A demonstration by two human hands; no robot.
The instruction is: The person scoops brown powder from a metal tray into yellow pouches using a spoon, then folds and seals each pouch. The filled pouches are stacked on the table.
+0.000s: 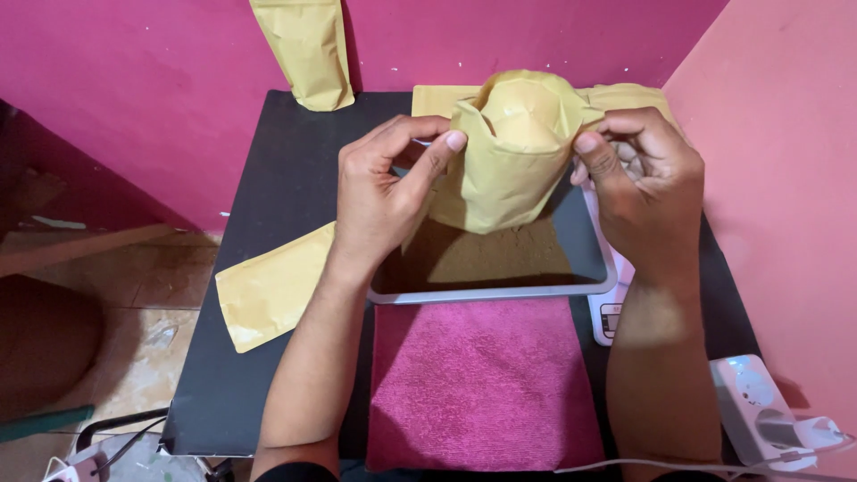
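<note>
Both my hands hold one tan paper pouch [513, 161] upright above a shiny scale platform [500, 259]. My left hand [384, 192] pinches the left side of the pouch's open mouth with thumb and fingers. At the right side of the mouth, my right hand [638, 183] grips the rim. The mouth is pulled open and rounded. The pouch's bottom sits on or just above the platform; I cannot tell which.
A flat tan pouch [268, 290] lies at the black table's [268, 178] left edge, another [308, 54] leans against the pink wall, and more [625, 94] lie behind my hands. A magenta cloth [482, 384] covers the front. A white power strip [759, 402] sits at the right.
</note>
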